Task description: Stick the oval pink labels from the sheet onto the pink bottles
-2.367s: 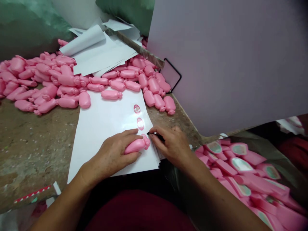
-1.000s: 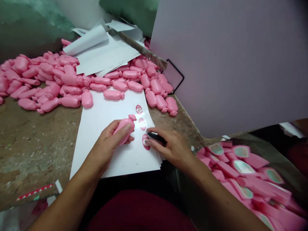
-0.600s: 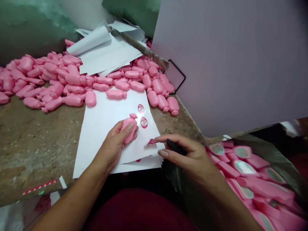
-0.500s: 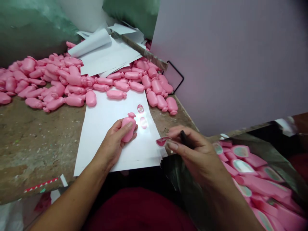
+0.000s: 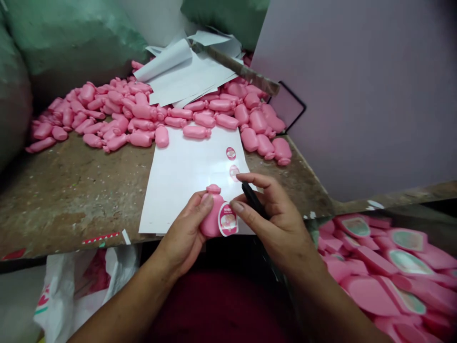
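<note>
My left hand [image 5: 183, 233] is closed around a small pink plastic bottle [image 5: 210, 216], holding it upright with the thumb on its front. An oval label sticker [image 5: 227, 221] overlaps the bottle's right side; whether it is stuck down there I cannot tell. The thumb of my right hand [image 5: 282, 219] is at the sticker's upper right edge. A black pen-like tool [image 5: 253, 197] is also held in that hand, its far end hidden in the palm. Under both hands lies a white label sheet [image 5: 178, 176], with two oval labels [image 5: 231, 153] at its right side.
Many pink bottles [image 5: 143, 112] are heaped along the back of the worn table [image 5: 89, 190]. White papers [image 5: 193, 76] lie on the heap. A purple-grey panel [image 5: 357, 95] stands at the right. Larger pink labelled bottles [image 5: 374, 286] fill a container below right.
My right hand has brought the sticker leftward to the bottle. My left hand has drawn the bottle nearer to my body. The camera view has shifted left.
</note>
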Demonstrator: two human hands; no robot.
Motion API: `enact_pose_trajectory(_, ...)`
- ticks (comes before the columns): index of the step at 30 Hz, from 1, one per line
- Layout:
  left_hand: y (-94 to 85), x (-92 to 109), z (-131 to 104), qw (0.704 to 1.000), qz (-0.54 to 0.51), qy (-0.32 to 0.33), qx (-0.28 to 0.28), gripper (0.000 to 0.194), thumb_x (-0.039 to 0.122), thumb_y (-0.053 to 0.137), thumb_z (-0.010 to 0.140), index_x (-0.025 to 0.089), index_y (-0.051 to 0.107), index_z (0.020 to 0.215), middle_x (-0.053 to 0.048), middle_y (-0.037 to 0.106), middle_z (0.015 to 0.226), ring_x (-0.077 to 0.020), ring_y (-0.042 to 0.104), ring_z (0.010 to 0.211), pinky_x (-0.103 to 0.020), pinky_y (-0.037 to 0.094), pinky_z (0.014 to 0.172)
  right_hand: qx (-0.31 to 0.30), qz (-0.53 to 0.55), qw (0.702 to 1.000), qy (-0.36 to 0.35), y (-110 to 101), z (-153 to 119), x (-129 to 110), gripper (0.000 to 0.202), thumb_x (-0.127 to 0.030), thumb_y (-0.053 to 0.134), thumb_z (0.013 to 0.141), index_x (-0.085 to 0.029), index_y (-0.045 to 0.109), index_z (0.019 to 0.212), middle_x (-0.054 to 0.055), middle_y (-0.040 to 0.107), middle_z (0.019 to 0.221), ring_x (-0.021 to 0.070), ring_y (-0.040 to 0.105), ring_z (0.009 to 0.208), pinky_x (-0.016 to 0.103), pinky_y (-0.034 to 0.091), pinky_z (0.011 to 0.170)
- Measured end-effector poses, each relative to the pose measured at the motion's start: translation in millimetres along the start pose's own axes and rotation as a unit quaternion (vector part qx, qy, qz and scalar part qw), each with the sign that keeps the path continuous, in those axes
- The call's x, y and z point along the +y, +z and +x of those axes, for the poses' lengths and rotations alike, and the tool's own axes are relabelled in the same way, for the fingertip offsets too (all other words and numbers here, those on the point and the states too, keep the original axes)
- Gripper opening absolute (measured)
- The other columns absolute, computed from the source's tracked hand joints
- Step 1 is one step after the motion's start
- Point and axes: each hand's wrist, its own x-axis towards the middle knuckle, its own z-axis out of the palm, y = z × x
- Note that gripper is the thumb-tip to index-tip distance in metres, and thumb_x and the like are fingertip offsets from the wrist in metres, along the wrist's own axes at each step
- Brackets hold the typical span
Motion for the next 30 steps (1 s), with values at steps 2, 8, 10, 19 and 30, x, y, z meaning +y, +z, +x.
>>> enact_pose_trajectory(2, 0.8, -0.6, -0.7, 1.0, -0.019, -0.009, 0.0, 0.029, 0.039, 0.052, 0.099, 0.017, 0.062, 0.114, -0.008, 0.071, 0.102, -0.0163, 0.069, 0.087, -0.027, 0.056, 0.076, -0.025, 0.004, 1.0, 0.017, 1.7, -1.8, 0.4, 0.038, -0.03, 0.069, 0.084, -0.029, 0.057, 0.119, -0.003, 0.065, 0.081, 0.0142, 0.062, 0.074, 0.027, 0.05, 0.066)
enact_pose_trajectory(8, 4.1, -1.0, -4.9, 1.0, -0.022, -0.006, -0.005, 0.043, 0.048, 0.038, 0.102, 0.015, 0.06, 0.119, -0.012, 0.073, 0.099, -0.0207, 0.07, 0.092, -0.029, 0.054, 0.075, -0.049, 0.009, 0.997, 0.054, 5.6, -5.5, -2.6, 0.042, -0.03, 0.068, 0.083, -0.029, 0.05, 0.121, -0.005, 0.064, 0.076, 0.0141, 0.061, 0.067, 0.027, 0.046, 0.06)
enact_pose_trajectory(10, 3.6, -2.0, -5.9, 1.0, -0.01, 0.001, -0.007, 0.044, 0.049, 0.038, 0.102, 0.015, 0.06, 0.119, -0.012, 0.073, 0.099, -0.0204, 0.07, 0.091, -0.027, 0.052, 0.071, -0.05, 0.006, 0.997, 0.056, 7.1, -5.1, -4.5, 0.042, -0.03, 0.068, 0.082, -0.028, 0.049, 0.12, -0.005, 0.064, 0.074, 0.0139, 0.06, 0.065, 0.027, 0.046, 0.059)
enact_pose_trajectory(19, 2.0, -6.9, -7.1, 0.999, -0.003, 0.042, -0.009, 0.041, 0.05, 0.047, 0.099, 0.016, 0.061, 0.119, -0.011, 0.071, 0.112, -0.0215, 0.066, 0.11, -0.033, 0.048, 0.097, -0.046, 0.037, 0.996, 0.071, 10.7, -3.2, -6.0, 0.043, -0.032, 0.069, 0.08, -0.028, 0.047, 0.116, -0.008, 0.063, 0.069, 0.0126, 0.058, 0.06, 0.026, 0.047, 0.059)
enact_pose_trajectory(30, 2.2, -8.5, -5.9, 0.998, 0.021, 0.055, -0.009, 0.043, 0.054, 0.051, 0.097, 0.018, 0.063, 0.117, -0.01, 0.071, 0.113, -0.0232, 0.063, 0.114, -0.038, 0.046, 0.102, -0.034, 0.032, 0.996, 0.08, 11.0, -1.9, -3.7, 0.042, -0.032, 0.07, 0.079, -0.028, 0.049, 0.116, -0.006, 0.065, 0.076, 0.0145, 0.063, 0.066, 0.027, 0.048, 0.06)
